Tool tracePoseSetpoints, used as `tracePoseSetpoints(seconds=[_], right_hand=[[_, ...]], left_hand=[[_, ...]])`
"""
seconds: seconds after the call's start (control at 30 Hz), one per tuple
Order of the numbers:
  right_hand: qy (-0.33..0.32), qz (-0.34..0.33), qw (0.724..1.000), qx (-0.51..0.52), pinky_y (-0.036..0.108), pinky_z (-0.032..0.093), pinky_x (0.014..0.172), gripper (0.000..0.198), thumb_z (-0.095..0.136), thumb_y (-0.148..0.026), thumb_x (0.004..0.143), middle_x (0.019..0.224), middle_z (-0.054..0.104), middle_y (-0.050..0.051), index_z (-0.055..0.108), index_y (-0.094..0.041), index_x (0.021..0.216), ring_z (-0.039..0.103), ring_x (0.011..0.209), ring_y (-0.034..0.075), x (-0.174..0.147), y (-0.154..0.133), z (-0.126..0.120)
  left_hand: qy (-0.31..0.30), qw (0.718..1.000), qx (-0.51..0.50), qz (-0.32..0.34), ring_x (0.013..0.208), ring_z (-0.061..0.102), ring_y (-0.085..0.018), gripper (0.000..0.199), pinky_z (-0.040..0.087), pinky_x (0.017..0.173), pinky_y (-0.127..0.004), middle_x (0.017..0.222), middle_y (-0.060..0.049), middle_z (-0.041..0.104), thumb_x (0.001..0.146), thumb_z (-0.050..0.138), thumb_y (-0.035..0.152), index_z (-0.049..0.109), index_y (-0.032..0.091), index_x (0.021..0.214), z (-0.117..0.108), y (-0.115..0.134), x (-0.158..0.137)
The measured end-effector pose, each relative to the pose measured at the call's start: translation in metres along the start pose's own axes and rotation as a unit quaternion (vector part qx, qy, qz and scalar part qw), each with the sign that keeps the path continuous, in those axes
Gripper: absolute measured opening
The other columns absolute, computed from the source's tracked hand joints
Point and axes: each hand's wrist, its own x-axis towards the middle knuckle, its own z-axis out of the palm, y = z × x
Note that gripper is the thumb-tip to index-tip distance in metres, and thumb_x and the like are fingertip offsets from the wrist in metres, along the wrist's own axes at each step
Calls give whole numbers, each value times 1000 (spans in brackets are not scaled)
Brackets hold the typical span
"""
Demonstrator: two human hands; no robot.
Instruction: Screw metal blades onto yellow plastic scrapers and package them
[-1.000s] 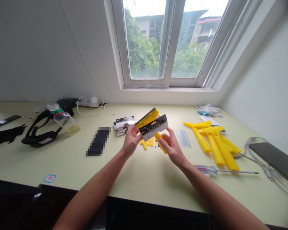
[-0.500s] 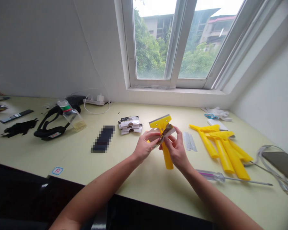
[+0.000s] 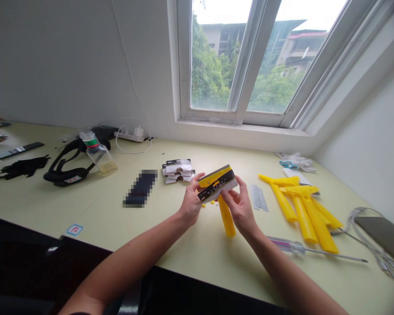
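A black and white cardboard sleeve (image 3: 217, 185) is stretched between my two hands, in front of the head of a yellow scraper. My left hand (image 3: 190, 203) pinches its left end, and my right hand (image 3: 242, 208) grips the right end with the thumb on its lower front. The scraper's yellow handle (image 3: 226, 218) points down below the card, and its grey blade edge shows above. Whether the card wraps behind the head is hidden. Small yellow and metal bits lie on the table just under the hands.
Folded cardboard sleeves (image 3: 179, 171) are stacked behind my left hand. Right of my hands lie flat metal blades (image 3: 259, 197), several yellow scrapers (image 3: 304, 210) and a screwdriver (image 3: 295, 248). Leftward are a pixelated dark object (image 3: 140, 188), a tilted bottle (image 3: 100, 155) and a black headset strap (image 3: 65, 175).
The cardboard sleeve, bent and edge-on before, now spreads flat with its printed face toward me, covering most of the scraper head. Both hands have moved to its ends.
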Motion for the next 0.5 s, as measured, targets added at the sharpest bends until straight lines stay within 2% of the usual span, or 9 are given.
tracePoseSetpoints(seconds=[0.1,0.2,0.37,0.5], right_hand=[[-30,-10,999,-15,39,56,81,45,62,-48,86,108,68,8,37,-26,116,67,92,21,1,1,-5],[-53,-39,996,-68,37,54,87,27,58,-45,90,105,68,7,48,-22,99,65,96,20,4,4,-16],[-145,-41,964,-221,39,53,89,31,51,-44,94,112,66,8,57,-22,115,63,100,21,8,-2,-32],[-219,-34,930,-295,35,53,81,27,48,-41,95,101,68,6,63,-21,105,63,91,19,7,-15,-35]], left_hand=[[7,1000,13,21,111,59,-25,32,58,77,-29,126,-10,55,59,88,28,73,19,86,-7,4,5],[7,1000,-8,12,109,62,-25,31,56,88,-36,117,-10,62,61,87,28,73,17,87,-11,15,10],[28,998,-34,53,101,65,-22,33,48,97,-42,98,-5,71,64,86,26,74,20,94,-12,37,17],[43,994,-52,90,99,65,-24,25,47,95,-44,92,-5,73,64,86,28,75,21,85,-16,58,21]])
